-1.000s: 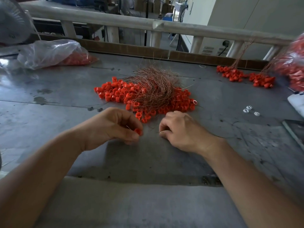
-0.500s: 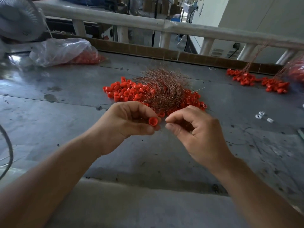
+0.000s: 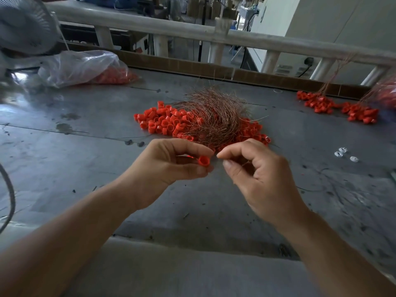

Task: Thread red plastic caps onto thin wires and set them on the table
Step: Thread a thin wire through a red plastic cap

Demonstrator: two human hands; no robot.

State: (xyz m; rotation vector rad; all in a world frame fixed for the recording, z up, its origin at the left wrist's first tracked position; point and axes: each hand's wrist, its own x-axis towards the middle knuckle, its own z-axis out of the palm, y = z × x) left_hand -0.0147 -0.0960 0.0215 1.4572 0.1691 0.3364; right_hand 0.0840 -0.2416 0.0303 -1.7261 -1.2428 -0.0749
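Two bare hands hover just this side of the wire tangle (image 3: pixel 214 118), above the grey metal table (image 3: pixel 85 168). The left hand (image 3: pixel 169 166) pinches one red cap (image 3: pixel 203 161) between thumb and forefinger. Beside it the right hand (image 3: pixel 255 174) nips a single thin wire (image 3: pixel 245 163), barely visible. One loose heap of red caps (image 3: pixel 162 123) spreads under the tangle. Right of the tangle lie three small white pieces (image 3: pixel 342 152). Farther right are two bunches of threaded caps (image 3: pixel 315 100). Far left of the tangle sit one clear bag of caps (image 3: pixel 85 67) and one fan (image 3: pixel 23 24)
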